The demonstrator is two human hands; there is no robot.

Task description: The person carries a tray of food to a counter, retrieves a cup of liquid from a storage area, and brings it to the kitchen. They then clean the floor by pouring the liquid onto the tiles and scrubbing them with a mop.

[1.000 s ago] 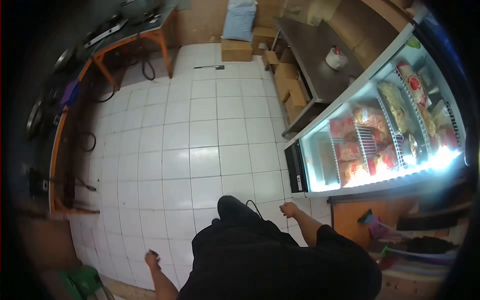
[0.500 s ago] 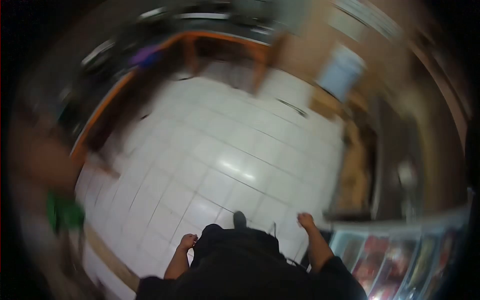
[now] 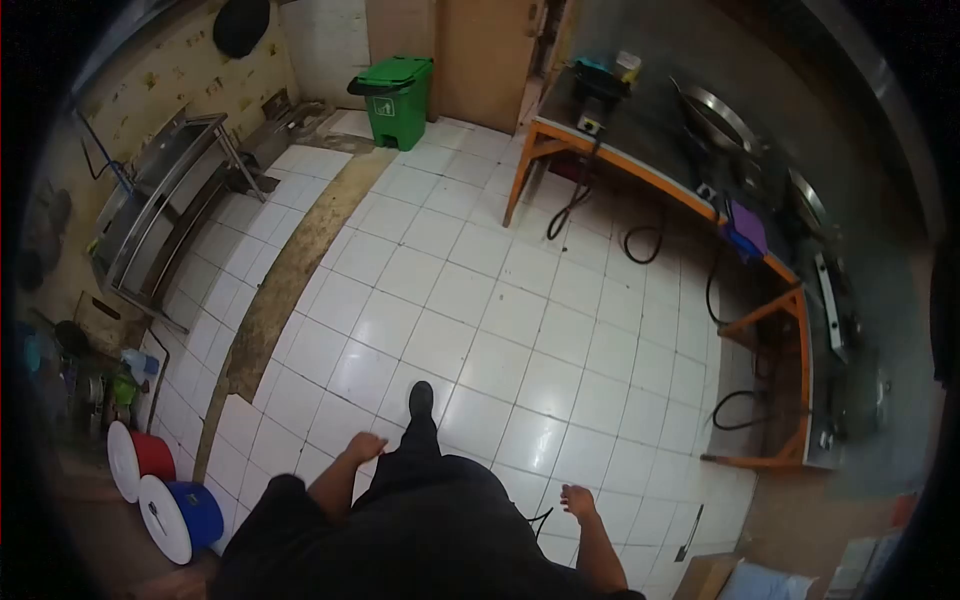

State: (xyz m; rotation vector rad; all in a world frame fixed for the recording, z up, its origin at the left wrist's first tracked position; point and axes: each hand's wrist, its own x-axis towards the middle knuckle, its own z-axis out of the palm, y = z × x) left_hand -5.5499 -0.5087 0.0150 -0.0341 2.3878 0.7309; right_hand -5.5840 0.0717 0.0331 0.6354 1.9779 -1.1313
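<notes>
Both hands were held empty over the tiled floor (image 3: 520, 320).
The left hand (image 3: 363, 446) was loosely curled, the right hand (image 3: 578, 499) relaxed; nothing was grasped.

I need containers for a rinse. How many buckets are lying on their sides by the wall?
2: a red bucket and a blue bucket, side by side at lower left. Others may be hidden in the clutter.

a commercial kitchen's back room, by the look of it: a white tiled floor (image 3: 480, 320) with dirty grout, a long dark worktop on an orange metal frame (image 3: 770, 270) carrying large round pans (image 3: 715, 115) and trailing black cables, a stainless steel rack (image 3: 160, 220) along the stained wall, a green plastic wheeled bin (image 3: 395, 100), and red and blue lidded buckets (image 3: 160, 490).
</notes>
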